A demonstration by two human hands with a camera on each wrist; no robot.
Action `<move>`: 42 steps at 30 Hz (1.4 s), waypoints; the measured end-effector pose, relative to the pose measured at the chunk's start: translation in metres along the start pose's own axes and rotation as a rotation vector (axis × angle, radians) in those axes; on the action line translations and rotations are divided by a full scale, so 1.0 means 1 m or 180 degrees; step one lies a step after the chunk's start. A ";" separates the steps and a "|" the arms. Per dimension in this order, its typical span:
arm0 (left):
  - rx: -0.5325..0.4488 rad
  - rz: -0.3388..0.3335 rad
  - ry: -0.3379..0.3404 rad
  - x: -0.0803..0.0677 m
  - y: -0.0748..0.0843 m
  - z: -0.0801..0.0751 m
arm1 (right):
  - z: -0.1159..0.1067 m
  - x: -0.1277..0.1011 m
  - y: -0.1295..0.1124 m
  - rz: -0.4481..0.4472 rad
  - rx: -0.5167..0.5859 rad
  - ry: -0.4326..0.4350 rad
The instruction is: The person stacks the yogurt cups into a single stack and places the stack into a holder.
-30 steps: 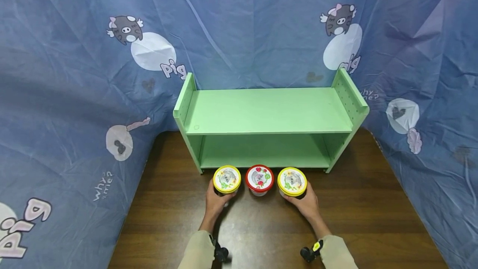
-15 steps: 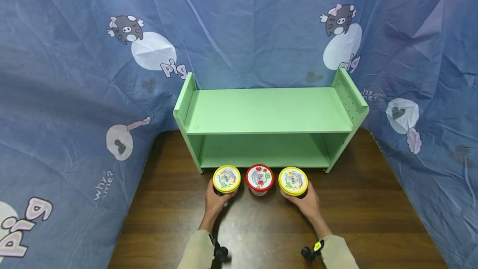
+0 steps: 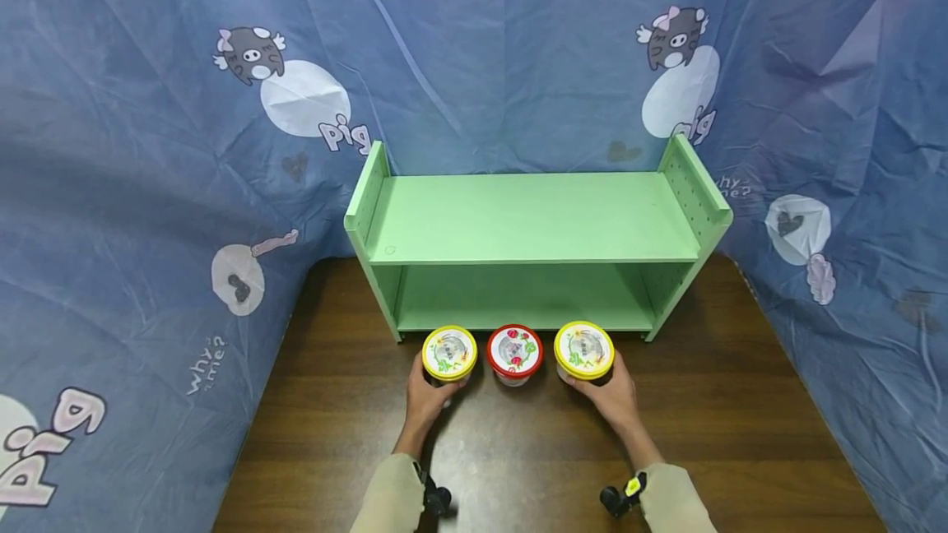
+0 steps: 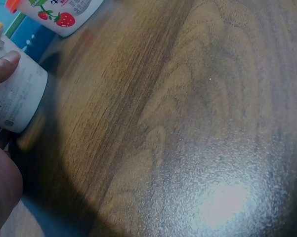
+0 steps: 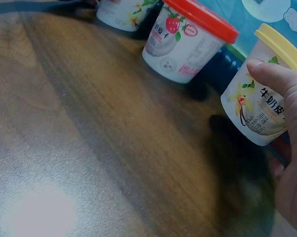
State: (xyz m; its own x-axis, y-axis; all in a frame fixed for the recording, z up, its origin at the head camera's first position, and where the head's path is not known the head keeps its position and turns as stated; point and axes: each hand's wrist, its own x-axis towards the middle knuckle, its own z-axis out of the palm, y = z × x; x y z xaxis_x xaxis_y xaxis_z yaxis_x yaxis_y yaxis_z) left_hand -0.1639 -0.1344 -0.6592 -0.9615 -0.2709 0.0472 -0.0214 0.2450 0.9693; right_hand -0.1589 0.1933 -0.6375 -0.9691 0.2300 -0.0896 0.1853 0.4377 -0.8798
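Two yellow-lidded yogurt tubs and one red-lidded tub stand in a row before the green shelf in the head view. My left hand (image 3: 427, 403) grips the left yellow-lidded tub (image 3: 449, 353), its thumb on the printed white side (image 4: 20, 94) in the left wrist view. My right hand (image 3: 615, 403) holds the right yellow-lidded tub (image 3: 584, 350), thumb across its front; its base hangs close over the table, with a dark shadow below in the right wrist view. Between them sits the red-lidded strawberry tub (image 3: 514, 351), touched by neither hand.
The two-tier green shelf (image 3: 529, 220) stands just behind the tubs, with raised side panels. Under everything is a brown wooden table (image 3: 518, 459) with a bright glare spot near the front. A blue pig-print cloth (image 3: 504, 56) hangs behind and at both sides.
My right hand has raised its yellow-lidded tub slightly and moved it a little to the right and toward the shelf. My left hand and the red-lidded tub have stayed in place.
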 end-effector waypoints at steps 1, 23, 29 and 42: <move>-0.0009 0.0005 0.0001 0.000 0.000 0.000 | -0.001 0.000 -0.002 -0.0017 0.0007 0.0003; -0.0026 -0.0064 -0.0018 -0.001 -0.003 -0.002 | -0.008 0.002 -0.060 -0.0310 0.0191 -0.0096; -0.0011 -0.0055 -0.0033 -0.001 -0.002 -0.002 | -0.006 0.005 -0.073 -0.0359 0.0151 -0.0211; 0.0053 -0.0019 0.0005 -0.001 -0.005 0.000 | 0.004 0.007 -0.089 -0.0485 0.0204 -0.0341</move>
State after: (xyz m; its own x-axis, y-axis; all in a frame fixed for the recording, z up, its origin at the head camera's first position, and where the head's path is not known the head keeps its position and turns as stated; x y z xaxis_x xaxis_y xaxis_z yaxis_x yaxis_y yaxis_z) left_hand -0.1633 -0.1351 -0.6637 -0.9609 -0.2738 0.0420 -0.0316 0.2589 0.9654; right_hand -0.1829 0.1523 -0.5616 -0.9975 0.0700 0.0006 0.0278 0.4032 -0.9147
